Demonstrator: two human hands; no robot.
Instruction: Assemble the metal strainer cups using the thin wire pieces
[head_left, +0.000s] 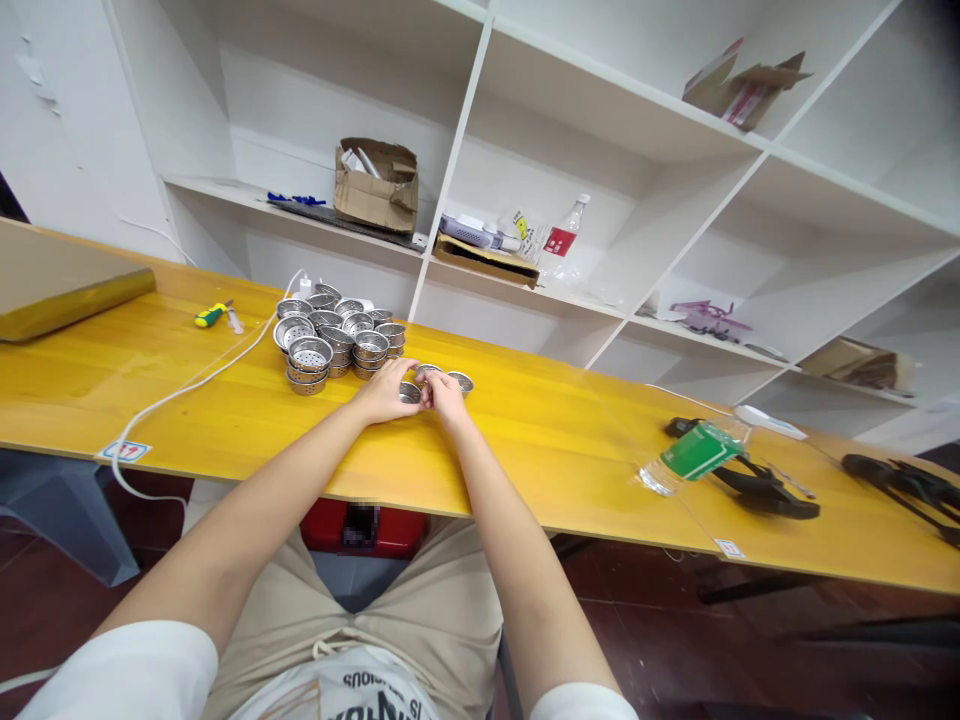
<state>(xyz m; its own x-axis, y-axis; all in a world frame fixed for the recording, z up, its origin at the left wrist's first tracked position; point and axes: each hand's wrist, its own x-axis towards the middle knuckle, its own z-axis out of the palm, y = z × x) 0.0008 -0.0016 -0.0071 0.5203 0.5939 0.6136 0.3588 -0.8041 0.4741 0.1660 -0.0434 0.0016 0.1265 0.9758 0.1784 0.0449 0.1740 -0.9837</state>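
Both my hands meet on the yellow table (pixel 525 440), fingers curled round a small metal strainer cup (pixel 409 392). My left hand (pixel 386 390) grips it from the left and my right hand (pixel 448 396) pinches it from the right. Two more loose strainer cups (pixel 459 380) lie just behind my right hand. A pile of several stacked perforated metal strainer cups (pixel 334 335) stands to the left, a short way beyond my left hand.
A white cable (pixel 187 385) runs across the table's left part, near a yellow-green screwdriver (pixel 211 315). A plastic bottle with a green label (pixel 694 455) lies at the right beside black tools (pixel 765 490). White shelves (pixel 480 260) behind hold a cardboard box (pixel 376 185) and a bottle (pixel 564 235).
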